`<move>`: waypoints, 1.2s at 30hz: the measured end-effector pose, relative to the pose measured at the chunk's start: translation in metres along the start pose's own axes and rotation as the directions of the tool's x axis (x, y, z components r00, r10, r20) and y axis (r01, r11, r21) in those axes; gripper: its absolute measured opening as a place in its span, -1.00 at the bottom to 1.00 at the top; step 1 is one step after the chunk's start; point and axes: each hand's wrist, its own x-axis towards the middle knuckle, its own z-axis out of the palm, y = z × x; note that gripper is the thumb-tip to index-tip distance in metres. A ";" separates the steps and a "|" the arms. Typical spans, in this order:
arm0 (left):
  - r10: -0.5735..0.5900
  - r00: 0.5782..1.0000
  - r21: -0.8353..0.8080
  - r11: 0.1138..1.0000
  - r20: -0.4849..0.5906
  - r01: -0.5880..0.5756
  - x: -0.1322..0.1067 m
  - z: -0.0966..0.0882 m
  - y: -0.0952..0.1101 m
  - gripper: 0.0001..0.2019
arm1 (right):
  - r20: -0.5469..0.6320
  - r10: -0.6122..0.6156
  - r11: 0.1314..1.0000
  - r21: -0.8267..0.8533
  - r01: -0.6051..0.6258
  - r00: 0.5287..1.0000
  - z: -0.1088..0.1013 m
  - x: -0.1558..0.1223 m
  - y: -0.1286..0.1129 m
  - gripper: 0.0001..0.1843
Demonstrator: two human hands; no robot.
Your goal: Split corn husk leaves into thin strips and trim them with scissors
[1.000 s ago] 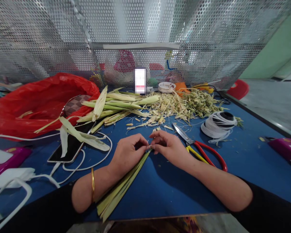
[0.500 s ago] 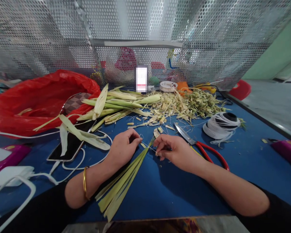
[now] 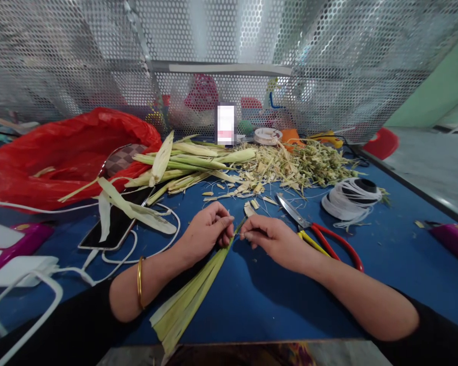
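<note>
A bundle of pale green corn husk strips (image 3: pixel 196 292) lies fanned out on the blue table, its narrow end between my two hands. My left hand (image 3: pixel 207 229) is closed in a pinch on a thin white thread (image 3: pixel 237 234) beside that end. With thumb and forefinger, my right hand (image 3: pixel 275 240) grips the thread on the other side. Only a short piece of thread shows between the fingertips. Close to the right hand lie scissors (image 3: pixel 318 230) with red handles and something yellow partly hidden under the forearm. A spool of white string (image 3: pixel 347 201) rests farther right.
At the back left is a red plastic bag (image 3: pixel 72 152). Loose husks (image 3: pixel 198 157) and dried scraps (image 3: pixel 278 165) are heaped along the back, before a perforated metal panel (image 3: pixel 229 46). A phone (image 3: pixel 114 231) with white cables (image 3: pixel 175 223) lies left; a purple item (image 3: pixel 452 239) sits right.
Both hands have drawn closer together at the narrow end of the husks, and the thread between them shows shorter. The fanned husk strips have pulled together and turned slightly.
</note>
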 end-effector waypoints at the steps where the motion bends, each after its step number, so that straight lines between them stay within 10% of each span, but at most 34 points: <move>1: -0.004 1.000 -0.001 1.000 -0.003 0.004 0.000 0.000 0.000 -0.84 | -0.002 -0.014 1.000 0.024 0.014 1.000 0.001 0.000 -0.001 -0.86; 10: 0.005 1.000 0.003 1.000 0.000 -0.005 0.000 0.000 0.000 -0.85 | -0.134 -0.228 0.968 0.078 0.240 0.964 0.005 -0.001 -0.006 -0.82; 17: 0.021 1.000 0.050 0.999 0.010 -0.021 0.001 0.001 0.000 -0.86 | 0.044 -0.077 0.895 0.444 0.050 0.996 0.006 0.001 -0.003 -0.86; 32: 0.109 0.994 0.213 0.971 0.015 -0.110 0.002 -0.003 -0.003 -0.87 | -0.135 -0.164 0.927 -0.361 0.106 0.977 0.010 -0.001 0.004 -0.94; 36: 0.091 0.996 0.188 0.978 0.002 -0.090 0.002 -0.002 -0.001 -0.87 | -0.166 -0.233 0.949 -0.252 0.188 0.958 0.009 0.001 0.005 -0.83</move>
